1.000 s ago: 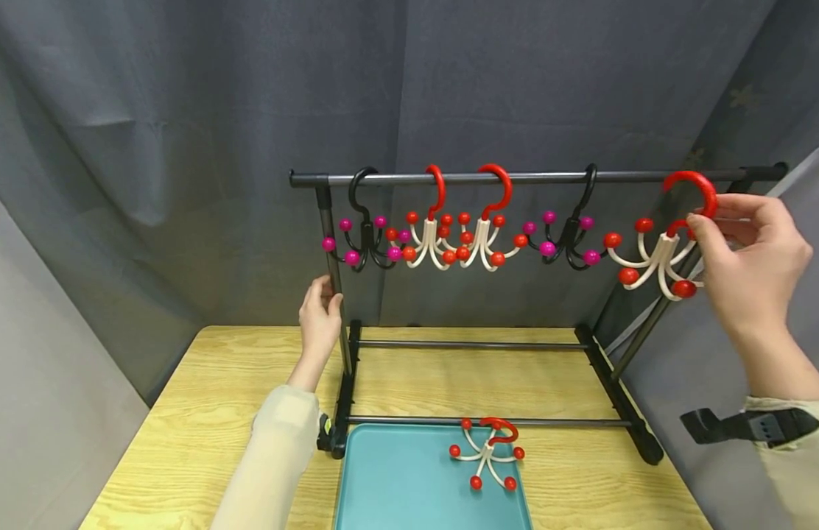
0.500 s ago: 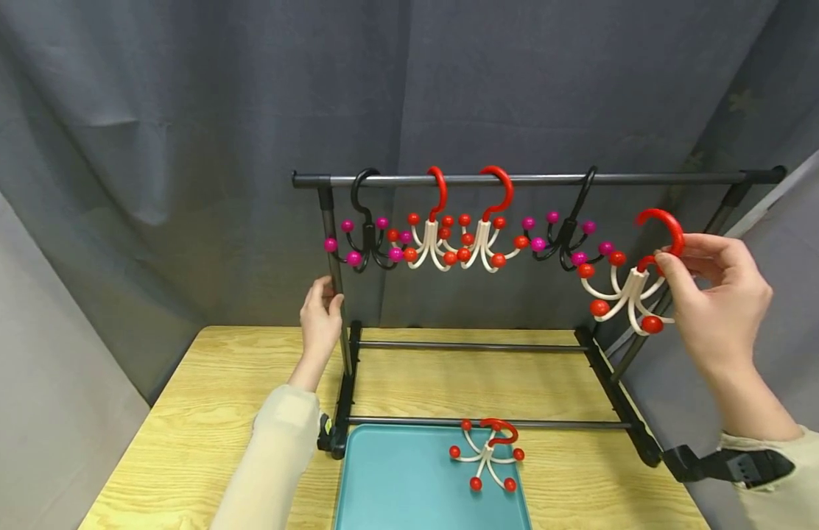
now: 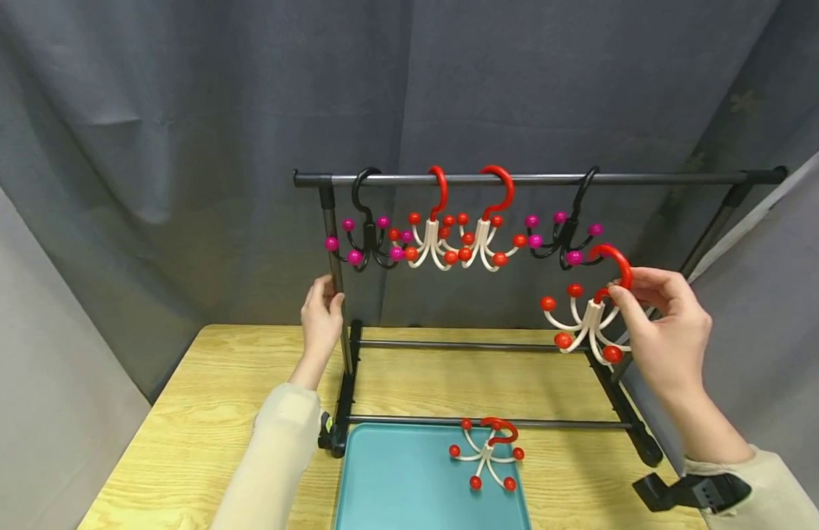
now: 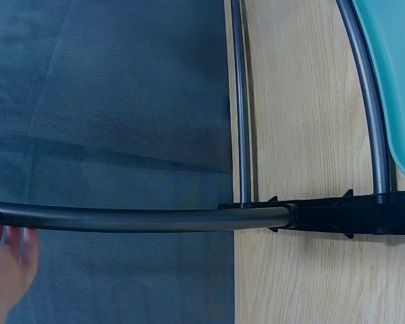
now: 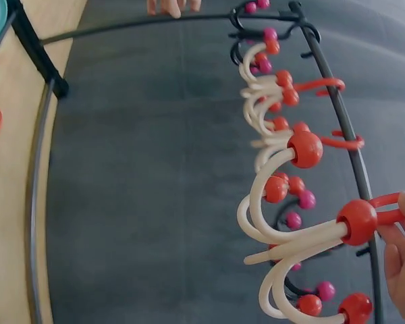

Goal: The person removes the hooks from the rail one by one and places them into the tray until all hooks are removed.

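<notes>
Right hand (image 3: 671, 335) pinches a white hanger (image 3: 593, 316) by its red hook (image 3: 623, 266).

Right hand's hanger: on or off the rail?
Off: in the head view, the right hand holds the white hanger, its red hook below the rail.

Hangers (image 3: 482, 234) hang on the rack (image 3: 675, 178) behind the tray (image 3: 409, 482).
</notes>
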Demonstrator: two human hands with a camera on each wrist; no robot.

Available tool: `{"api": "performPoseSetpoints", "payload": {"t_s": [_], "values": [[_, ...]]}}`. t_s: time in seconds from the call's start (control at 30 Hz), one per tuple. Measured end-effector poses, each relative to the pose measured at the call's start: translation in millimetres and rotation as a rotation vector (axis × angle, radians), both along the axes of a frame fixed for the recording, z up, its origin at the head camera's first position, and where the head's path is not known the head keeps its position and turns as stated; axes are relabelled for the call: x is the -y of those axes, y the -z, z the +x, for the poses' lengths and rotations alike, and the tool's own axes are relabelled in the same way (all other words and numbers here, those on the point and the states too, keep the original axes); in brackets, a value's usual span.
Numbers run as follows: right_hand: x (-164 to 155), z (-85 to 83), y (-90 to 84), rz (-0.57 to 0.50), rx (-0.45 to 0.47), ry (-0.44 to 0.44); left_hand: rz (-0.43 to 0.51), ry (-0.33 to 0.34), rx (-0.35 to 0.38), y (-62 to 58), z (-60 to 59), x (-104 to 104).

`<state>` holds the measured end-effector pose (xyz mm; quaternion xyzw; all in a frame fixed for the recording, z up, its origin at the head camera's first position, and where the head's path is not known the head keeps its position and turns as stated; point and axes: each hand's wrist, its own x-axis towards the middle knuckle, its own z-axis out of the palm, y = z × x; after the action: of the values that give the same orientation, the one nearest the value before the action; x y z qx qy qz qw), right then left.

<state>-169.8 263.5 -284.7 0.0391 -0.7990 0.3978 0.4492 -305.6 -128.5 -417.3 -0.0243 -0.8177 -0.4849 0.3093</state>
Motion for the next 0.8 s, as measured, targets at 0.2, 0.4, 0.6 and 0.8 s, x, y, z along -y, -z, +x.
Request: {"api": "performPoseSetpoints", "payload": {"t_s": [0.2, 0.4, 0.6, 0.8], "values": [[16.4, -0.2, 19.1, 0.003, 0.012, -0.086, 0.014, 0.003, 0.001, -0.8, -0.4, -0.2], [31.2, 1.9, 39.7, -0.004, 0.044, -0.169, 0.01, -0.001, 0.01, 0.3, -0.6, -1.0], [51.6, 1.5, 59.0, -0.049, 0.096, -0.231, 0.01, 0.009, 0.001, -0.4, 0.8, 1.2], [74.2, 1.9, 76.3, -0.102, 0.171, -0.296, -0.003, 0.028, 0.025, -1.6, 3.0, 1.8]]}}
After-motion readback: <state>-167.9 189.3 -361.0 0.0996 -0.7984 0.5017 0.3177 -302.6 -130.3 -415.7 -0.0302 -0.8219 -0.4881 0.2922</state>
